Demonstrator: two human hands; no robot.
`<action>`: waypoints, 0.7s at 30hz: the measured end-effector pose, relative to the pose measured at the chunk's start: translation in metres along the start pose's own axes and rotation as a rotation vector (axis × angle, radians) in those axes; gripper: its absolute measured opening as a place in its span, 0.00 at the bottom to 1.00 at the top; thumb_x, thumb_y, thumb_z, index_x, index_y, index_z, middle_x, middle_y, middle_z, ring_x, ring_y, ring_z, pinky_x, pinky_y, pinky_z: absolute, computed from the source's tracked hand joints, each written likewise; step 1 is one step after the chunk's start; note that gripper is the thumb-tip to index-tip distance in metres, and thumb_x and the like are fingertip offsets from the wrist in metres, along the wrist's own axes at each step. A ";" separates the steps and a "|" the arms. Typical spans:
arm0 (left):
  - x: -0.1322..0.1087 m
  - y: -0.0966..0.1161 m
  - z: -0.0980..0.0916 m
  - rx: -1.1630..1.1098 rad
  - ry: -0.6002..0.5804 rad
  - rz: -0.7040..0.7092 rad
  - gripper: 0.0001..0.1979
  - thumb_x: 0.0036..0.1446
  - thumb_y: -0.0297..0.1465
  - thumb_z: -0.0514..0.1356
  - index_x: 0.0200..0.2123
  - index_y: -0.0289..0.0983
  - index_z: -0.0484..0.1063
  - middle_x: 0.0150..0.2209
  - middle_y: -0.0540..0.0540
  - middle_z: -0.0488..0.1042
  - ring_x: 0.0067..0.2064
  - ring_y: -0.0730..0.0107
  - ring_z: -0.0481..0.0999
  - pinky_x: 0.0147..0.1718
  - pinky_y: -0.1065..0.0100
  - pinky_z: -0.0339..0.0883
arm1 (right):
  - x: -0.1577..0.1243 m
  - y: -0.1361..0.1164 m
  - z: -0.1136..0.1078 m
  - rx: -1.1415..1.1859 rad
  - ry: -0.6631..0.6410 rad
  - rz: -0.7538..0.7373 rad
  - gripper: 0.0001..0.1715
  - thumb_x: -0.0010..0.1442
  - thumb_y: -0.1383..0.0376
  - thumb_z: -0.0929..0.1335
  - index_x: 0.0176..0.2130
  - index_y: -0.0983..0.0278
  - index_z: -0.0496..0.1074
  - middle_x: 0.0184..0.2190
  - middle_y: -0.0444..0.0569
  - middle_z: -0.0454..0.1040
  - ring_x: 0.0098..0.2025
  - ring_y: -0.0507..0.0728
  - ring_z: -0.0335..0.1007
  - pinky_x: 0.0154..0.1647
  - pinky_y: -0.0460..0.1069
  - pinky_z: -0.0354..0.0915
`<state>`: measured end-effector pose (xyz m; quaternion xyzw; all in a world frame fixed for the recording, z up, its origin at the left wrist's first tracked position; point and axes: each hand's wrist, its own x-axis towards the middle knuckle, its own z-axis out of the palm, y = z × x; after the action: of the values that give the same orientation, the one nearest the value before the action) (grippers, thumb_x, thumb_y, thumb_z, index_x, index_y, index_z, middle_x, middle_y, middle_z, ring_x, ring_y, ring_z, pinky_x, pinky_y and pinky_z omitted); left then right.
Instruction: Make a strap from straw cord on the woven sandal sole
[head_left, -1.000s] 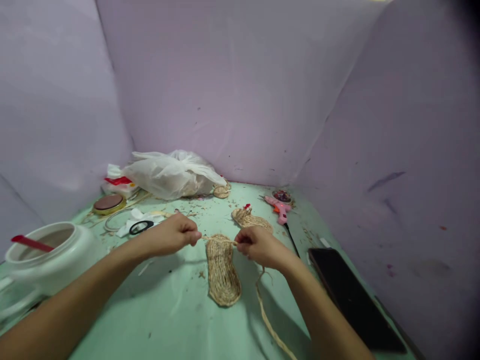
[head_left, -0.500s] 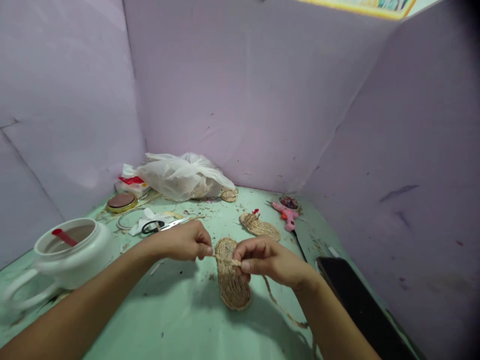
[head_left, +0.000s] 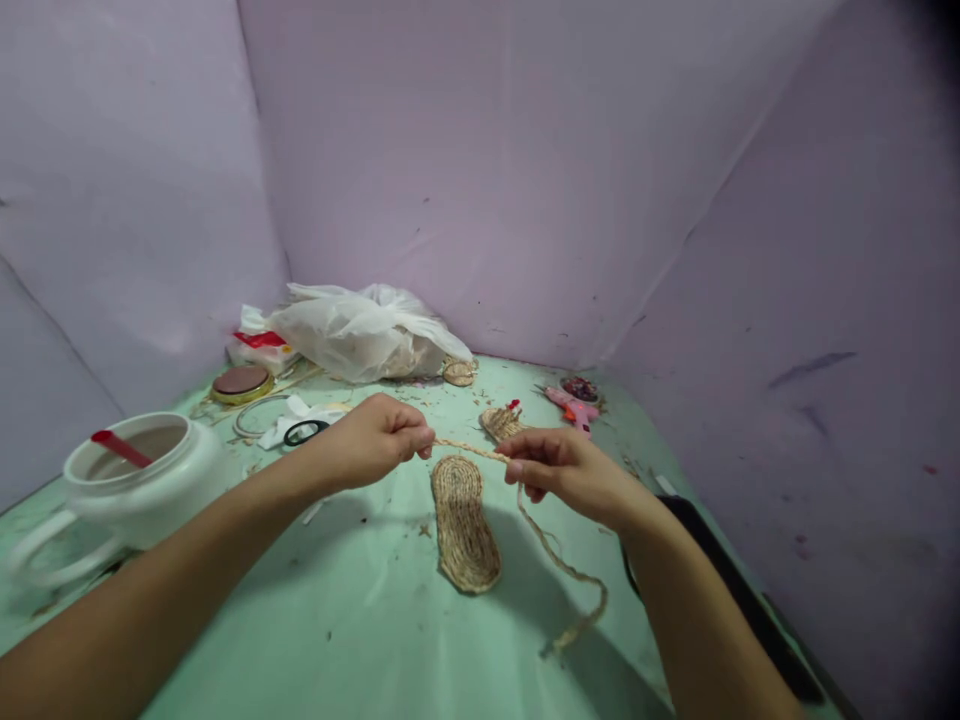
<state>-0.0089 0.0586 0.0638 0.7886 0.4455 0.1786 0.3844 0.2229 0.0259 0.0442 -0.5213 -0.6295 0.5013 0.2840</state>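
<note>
A braided straw cord (head_left: 471,449) is stretched between my two hands above the table. My left hand (head_left: 386,440) pinches one end of it. Closed on the cord farther along is my right hand (head_left: 555,468), and the rest of the braid hangs from it, trailing down to the right in a loose curve. Below the cord lies a sole-shaped piece of coiled straw braid (head_left: 466,530), flat on the green table. Partly hidden behind my right hand is a second straw piece (head_left: 499,422) with a small red bit on it.
At left stands a white mug (head_left: 150,490) with a red stick in it. Scissors (head_left: 304,432), a round tin (head_left: 241,384) and a plastic bag (head_left: 367,335) lie farther back. A pink glue gun (head_left: 574,408) and a black flat object (head_left: 739,600) are at right.
Both hands have moved up and farther apart, drawing out a longer stretch of cord away from the sole-shaped piece. The cord's loose tail now shows on the right. The view has shifted slightly.
</note>
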 end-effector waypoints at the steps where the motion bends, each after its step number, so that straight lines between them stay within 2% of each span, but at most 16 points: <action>1: -0.001 0.002 -0.002 -0.007 0.014 -0.008 0.14 0.51 0.38 0.51 0.22 0.34 0.66 0.16 0.56 0.50 0.19 0.78 0.49 0.19 0.73 0.44 | -0.003 -0.002 -0.004 -0.003 -0.018 -0.002 0.14 0.48 0.62 0.69 0.35 0.67 0.70 0.24 0.43 0.66 0.22 0.48 0.61 0.24 0.46 0.60; 3: -0.001 0.005 -0.003 -0.012 0.052 -0.027 0.14 0.50 0.39 0.51 0.22 0.34 0.66 0.16 0.56 0.50 0.19 0.78 0.49 0.19 0.73 0.44 | -0.010 -0.006 -0.008 -0.033 -0.032 -0.031 0.12 0.49 0.63 0.68 0.35 0.66 0.69 0.24 0.43 0.65 0.25 0.49 0.62 0.27 0.46 0.61; 5: -0.002 0.008 -0.002 -0.023 0.090 -0.045 0.15 0.50 0.39 0.51 0.22 0.34 0.67 0.16 0.56 0.51 0.19 0.78 0.50 0.19 0.73 0.45 | -0.015 -0.010 -0.008 -0.106 0.012 -0.099 0.09 0.51 0.65 0.66 0.35 0.65 0.69 0.26 0.44 0.66 0.28 0.50 0.63 0.31 0.47 0.62; 7: -0.004 0.011 -0.001 -0.043 0.108 -0.057 0.16 0.50 0.40 0.50 0.22 0.34 0.67 0.16 0.55 0.54 0.20 0.77 0.52 0.19 0.74 0.46 | -0.019 -0.014 -0.008 -0.201 0.132 -0.137 0.09 0.53 0.67 0.63 0.37 0.63 0.70 0.27 0.45 0.67 0.29 0.51 0.64 0.32 0.47 0.62; 11: -0.009 0.017 -0.001 -0.128 0.078 -0.054 0.17 0.50 0.42 0.51 0.23 0.34 0.68 0.17 0.54 0.56 0.19 0.79 0.51 0.18 0.74 0.45 | -0.022 -0.018 -0.011 -0.455 0.465 -0.212 0.11 0.56 0.65 0.62 0.38 0.62 0.71 0.30 0.49 0.71 0.30 0.55 0.66 0.33 0.50 0.61; 14: -0.012 0.018 -0.003 -0.204 -0.008 -0.003 0.17 0.49 0.43 0.53 0.27 0.34 0.70 0.15 0.56 0.50 0.18 0.80 0.47 0.17 0.74 0.42 | -0.027 -0.022 -0.017 -0.586 0.570 -0.337 0.08 0.56 0.63 0.63 0.34 0.61 0.72 0.31 0.51 0.72 0.34 0.57 0.67 0.35 0.51 0.60; 15: -0.012 0.018 -0.004 -0.218 -0.026 0.007 0.17 0.49 0.43 0.53 0.28 0.34 0.70 0.15 0.56 0.49 0.18 0.80 0.46 0.17 0.74 0.41 | -0.029 -0.024 -0.019 -0.598 0.559 -0.358 0.08 0.56 0.63 0.63 0.31 0.61 0.72 0.28 0.50 0.72 0.33 0.57 0.66 0.33 0.50 0.59; 17: -0.011 0.016 -0.006 -0.248 -0.026 0.009 0.15 0.49 0.42 0.54 0.25 0.34 0.69 0.14 0.56 0.49 0.17 0.81 0.45 0.16 0.73 0.40 | -0.035 -0.029 -0.022 -0.563 0.456 -0.368 0.10 0.56 0.61 0.63 0.27 0.61 0.70 0.22 0.47 0.68 0.27 0.54 0.63 0.27 0.48 0.57; 21: -0.005 0.008 -0.003 -0.365 -0.064 0.013 0.16 0.49 0.41 0.55 0.21 0.34 0.65 0.14 0.56 0.52 0.17 0.82 0.47 0.16 0.74 0.40 | -0.047 -0.035 -0.021 -0.230 0.084 -0.346 0.16 0.57 0.56 0.63 0.26 0.63 0.70 0.17 0.43 0.62 0.19 0.49 0.56 0.20 0.45 0.53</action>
<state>-0.0093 0.0531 0.0727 0.7140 0.3883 0.2337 0.5337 0.2423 -0.0093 0.0914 -0.4547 -0.7503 0.3477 0.3308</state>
